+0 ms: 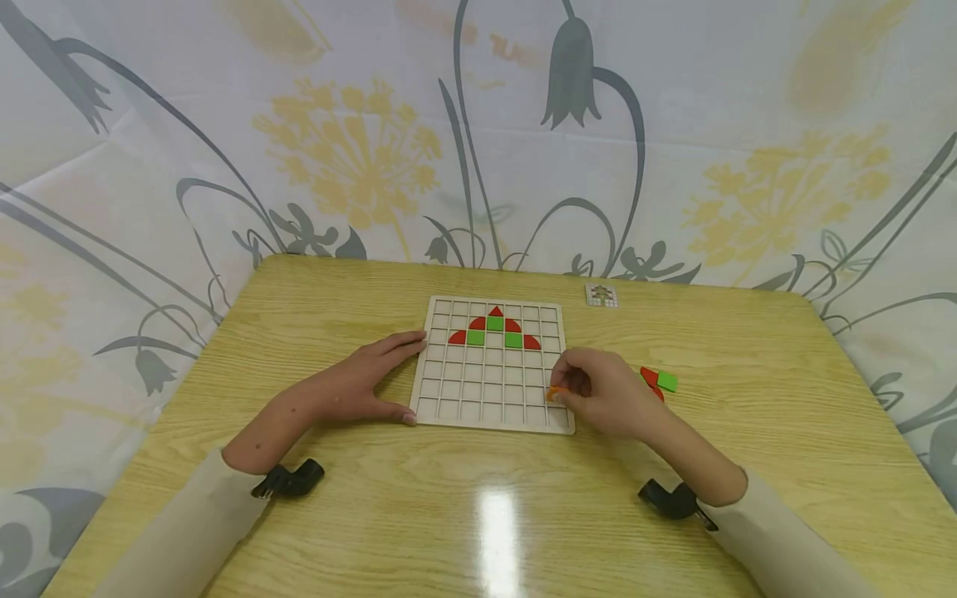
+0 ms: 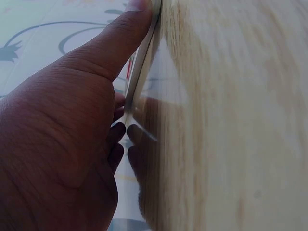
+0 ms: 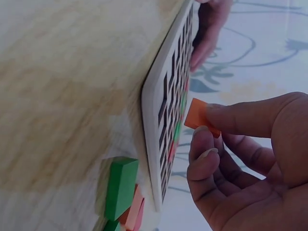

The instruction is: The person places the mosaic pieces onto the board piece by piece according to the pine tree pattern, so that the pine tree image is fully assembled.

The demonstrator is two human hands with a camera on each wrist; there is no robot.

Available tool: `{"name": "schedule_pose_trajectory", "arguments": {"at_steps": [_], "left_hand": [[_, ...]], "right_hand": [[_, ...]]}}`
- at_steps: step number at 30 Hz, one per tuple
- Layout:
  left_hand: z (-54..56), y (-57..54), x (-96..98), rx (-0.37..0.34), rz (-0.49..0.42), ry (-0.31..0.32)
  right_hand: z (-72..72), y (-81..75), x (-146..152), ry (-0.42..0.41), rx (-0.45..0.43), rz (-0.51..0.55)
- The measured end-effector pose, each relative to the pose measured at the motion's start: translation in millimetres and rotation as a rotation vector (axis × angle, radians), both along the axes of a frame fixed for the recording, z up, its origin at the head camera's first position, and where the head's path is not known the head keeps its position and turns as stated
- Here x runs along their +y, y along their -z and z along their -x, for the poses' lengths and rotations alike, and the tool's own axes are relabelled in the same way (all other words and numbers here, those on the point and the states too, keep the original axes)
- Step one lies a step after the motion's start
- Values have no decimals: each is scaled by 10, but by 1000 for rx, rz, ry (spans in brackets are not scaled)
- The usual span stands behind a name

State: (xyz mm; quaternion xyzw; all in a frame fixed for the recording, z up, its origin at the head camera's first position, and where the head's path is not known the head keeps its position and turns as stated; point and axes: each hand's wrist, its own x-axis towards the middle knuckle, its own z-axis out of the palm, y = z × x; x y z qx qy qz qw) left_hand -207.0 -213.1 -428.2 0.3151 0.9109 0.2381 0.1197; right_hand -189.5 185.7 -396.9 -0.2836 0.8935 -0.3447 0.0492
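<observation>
A pale square board (image 1: 492, 413) with a grid of recesses lies on the table. Near its far side sit a red triangle (image 1: 495, 312), three green square tiles (image 1: 513, 340) and several rounded red tiles (image 1: 532, 342), in a stepped peak. My left hand (image 1: 359, 382) rests at the board's left edge, thumb and fingers spread and touching it. Between thumb and fingertips, my right hand (image 1: 609, 394) pinches a small orange tile (image 3: 196, 113) over the board's right side, near the lower corner. The tile's full outline is partly hidden by the fingers.
Right of the board, partly behind my right hand, lie loose pieces: a green block (image 3: 121, 187) and red tiles (image 1: 649, 377). A small printed card (image 1: 601, 295) lies near the table's far edge. A patterned cloth (image 1: 508, 166) hangs behind the table.
</observation>
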Motion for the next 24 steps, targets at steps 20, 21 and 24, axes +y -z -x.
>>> {"name": "schedule_pose_trajectory", "arguments": {"at_steps": [20,21,24], "left_hand": [[9,5,3,-6,3,-1],[9,5,2,-6,1,1],[7,6,-2,-5,-5,6]], "right_hand": [[404,-50,-403,47,-43,36],[425,-45,-421,46,-45,36],[486,-19,-480,44,-38,28]]}}
